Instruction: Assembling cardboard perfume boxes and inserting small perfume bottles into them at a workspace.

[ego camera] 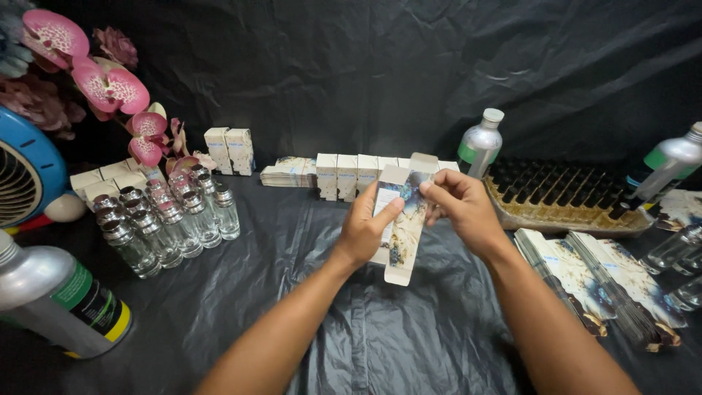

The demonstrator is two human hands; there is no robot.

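Note:
Both of my hands hold one small printed carton [401, 232], white with a blue and brown pattern, above the black plastic sheet. My left hand [364, 228] grips its left side with the thumb across the front. At the carton's upper right edge, the fingers of my right hand [459, 205] pinch it near the open top flap. The bottom flap hangs open below my hands.
A cluster of clear glass bottles with silver caps [172, 219] stands at left. Folded cartons [344, 175] line the back. A tray of dark vials [567, 196] sits at right, flat carton stacks [607, 285] beside it. Silver metal bottles [58, 300] [481, 143] stand around.

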